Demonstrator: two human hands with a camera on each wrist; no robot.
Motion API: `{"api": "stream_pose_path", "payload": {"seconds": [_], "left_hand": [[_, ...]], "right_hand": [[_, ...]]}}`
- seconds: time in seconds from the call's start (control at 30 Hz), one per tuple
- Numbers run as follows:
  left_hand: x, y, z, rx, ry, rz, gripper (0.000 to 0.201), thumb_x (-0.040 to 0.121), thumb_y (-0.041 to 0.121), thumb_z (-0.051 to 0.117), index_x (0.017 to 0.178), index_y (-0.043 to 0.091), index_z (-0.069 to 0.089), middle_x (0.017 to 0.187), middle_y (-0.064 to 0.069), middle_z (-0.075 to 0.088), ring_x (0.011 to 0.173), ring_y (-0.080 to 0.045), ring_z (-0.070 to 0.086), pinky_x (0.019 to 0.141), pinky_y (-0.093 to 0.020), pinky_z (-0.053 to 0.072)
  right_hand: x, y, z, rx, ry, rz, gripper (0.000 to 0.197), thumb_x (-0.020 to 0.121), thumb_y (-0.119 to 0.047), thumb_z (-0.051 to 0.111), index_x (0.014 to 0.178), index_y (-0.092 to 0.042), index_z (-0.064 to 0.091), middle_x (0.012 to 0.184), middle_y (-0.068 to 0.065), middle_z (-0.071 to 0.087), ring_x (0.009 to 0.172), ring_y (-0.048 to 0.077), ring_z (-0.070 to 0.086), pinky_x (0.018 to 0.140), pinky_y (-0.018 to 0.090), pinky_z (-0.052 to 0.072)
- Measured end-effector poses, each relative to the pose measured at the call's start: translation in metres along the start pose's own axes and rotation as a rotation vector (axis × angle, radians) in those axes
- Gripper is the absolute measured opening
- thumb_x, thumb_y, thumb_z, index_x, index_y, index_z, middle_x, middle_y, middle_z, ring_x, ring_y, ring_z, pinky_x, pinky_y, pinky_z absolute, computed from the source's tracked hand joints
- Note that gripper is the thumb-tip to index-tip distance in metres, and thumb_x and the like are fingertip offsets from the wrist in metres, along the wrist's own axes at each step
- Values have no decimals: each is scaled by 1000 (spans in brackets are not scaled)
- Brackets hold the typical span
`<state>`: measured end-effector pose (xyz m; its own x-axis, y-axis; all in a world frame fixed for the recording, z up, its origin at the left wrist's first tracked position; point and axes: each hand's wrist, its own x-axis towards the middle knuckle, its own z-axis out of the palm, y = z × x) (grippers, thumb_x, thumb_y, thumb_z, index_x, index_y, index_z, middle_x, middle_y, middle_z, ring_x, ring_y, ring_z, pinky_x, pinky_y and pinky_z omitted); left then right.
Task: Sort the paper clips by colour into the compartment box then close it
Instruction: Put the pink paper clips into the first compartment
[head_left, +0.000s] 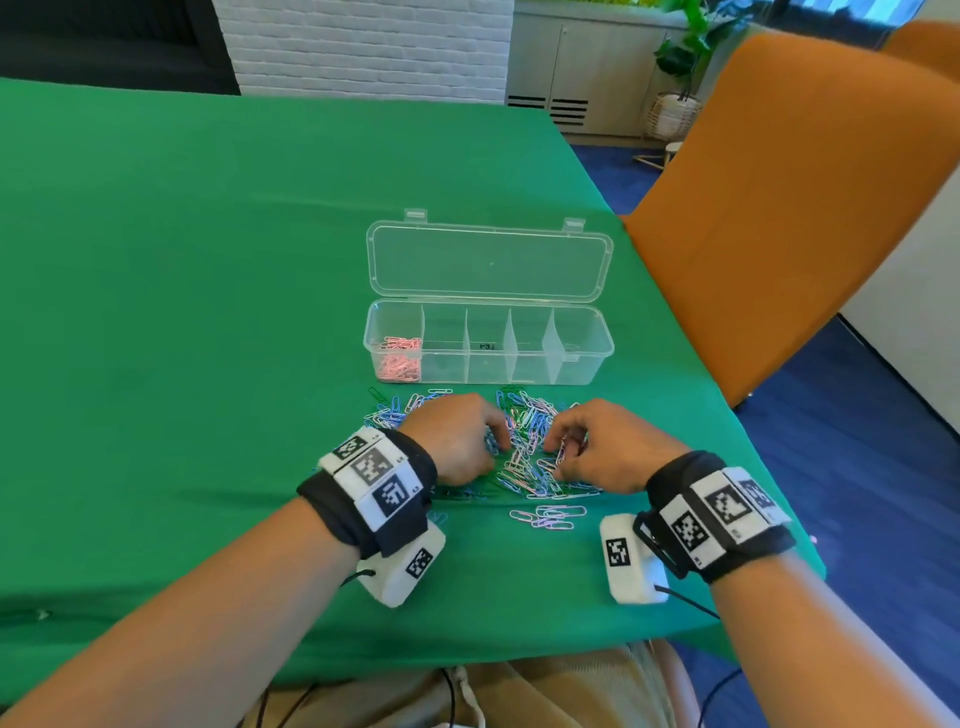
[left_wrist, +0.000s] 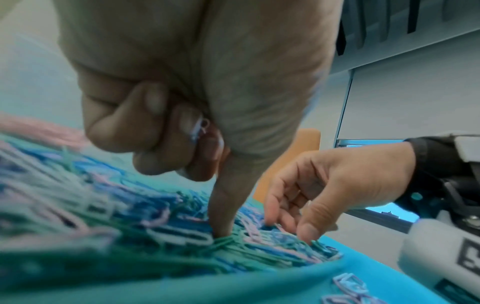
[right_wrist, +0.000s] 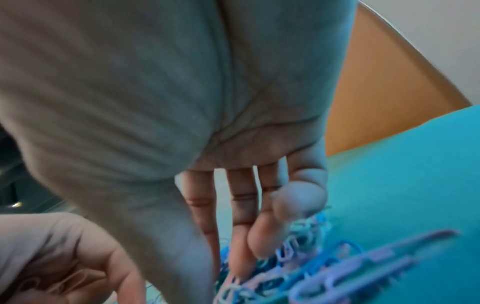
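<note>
A clear compartment box (head_left: 587, 358) stands open on the green cloth, its lid (head_left: 488, 262) lying flat behind it. Pink clips (head_left: 399, 358) fill its leftmost compartment; the other compartments look bare. A mixed pile of paper clips (head_left: 524, 447) in blue, green, pink, lilac and white lies in front of the box. My left hand (head_left: 493, 441) is on the pile's left side. Its curled fingers (left_wrist: 161, 127) hold clips (left_wrist: 201, 127) against the palm, and its forefinger (left_wrist: 223, 216) points down into the pile. My right hand (head_left: 561, 452) reaches into the right side, its fingertips (right_wrist: 241, 246) touching clips.
A small group of lilac and white clips (head_left: 550, 517) lies apart, nearer to me. An orange chair (head_left: 779, 208) stands close to the table's right edge. Green cloth (head_left: 208, 260) stretches to the left and beyond the box.
</note>
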<state>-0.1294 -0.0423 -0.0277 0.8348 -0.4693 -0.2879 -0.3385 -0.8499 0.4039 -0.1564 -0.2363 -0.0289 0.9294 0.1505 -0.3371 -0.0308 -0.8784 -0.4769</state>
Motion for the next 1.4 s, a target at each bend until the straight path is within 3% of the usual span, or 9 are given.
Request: {"api": "stream_pose_path", "payload": {"seconds": [0.17,0.23,0.37,0.5,0.6,0.93,1.1,1.27,1.4], "left_hand": [[-1,-2,-3,-43,59,20,14,86,22,72,94,34,69,68,14,42,61,-5,43,54,-24,31],[-1,5,-1,-35,55,53,6,86,28,72,91,31,72,66,14,45,63,-7,45,56,-24,34],[3,6,4,55,31,47,7,85,30,72,92,31,74,87,9,63,83,-15,58,76,-28,46],[3,-3,0,58,41,16,12,84,32,75,95,30,74,82,13,55,84,-15,55,75,-27,42],[2,4,0,39,67,51,6,85,32,73,91,31,73,71,16,50,81,-17,55,70,-27,39],[4,2,5,55,40,13,18,81,31,78,98,27,73,85,10,58,83,-16,56,75,-27,42],[2,-2,2,-7,31,-7,10,86,22,71,95,25,75,94,6,65,89,-17,61,73,-24,41],[-1,-13,-4,-286,56,-69,8,92,21,66,88,23,72,63,12,55,50,-3,45,48,-21,32],[-3,-17,-4,-375,12,-72,2,88,26,72,89,23,73,54,10,49,46,-8,41,51,-21,34]], "right_hand": [[4,-17,5,14,77,-77,12,81,-17,75,74,-26,70,65,-8,61,60,8,53,63,24,45],[5,-22,11,-19,37,-94,11,80,-14,72,74,-23,73,63,-9,61,60,9,55,62,23,46],[5,-18,11,-67,-7,-41,12,79,-17,75,82,-26,69,68,-10,60,65,11,57,66,25,45],[2,-17,5,-47,-2,-35,17,81,-19,77,94,-25,69,77,-4,66,70,12,59,73,30,51],[3,-21,6,-8,18,-54,11,83,-12,70,84,-22,74,71,-4,67,66,11,59,70,27,51],[5,-30,18,-111,14,51,18,75,-26,82,67,-20,67,69,-6,67,69,15,63,73,28,54],[10,-47,31,-177,19,39,4,77,-15,65,76,-17,68,81,2,70,81,24,67,80,37,58],[12,-42,23,-15,-21,40,10,79,-18,69,75,-10,71,75,3,72,70,18,66,76,33,58],[6,-35,-3,223,49,0,12,86,-15,68,79,-7,73,78,8,73,65,10,59,71,29,52]]}}
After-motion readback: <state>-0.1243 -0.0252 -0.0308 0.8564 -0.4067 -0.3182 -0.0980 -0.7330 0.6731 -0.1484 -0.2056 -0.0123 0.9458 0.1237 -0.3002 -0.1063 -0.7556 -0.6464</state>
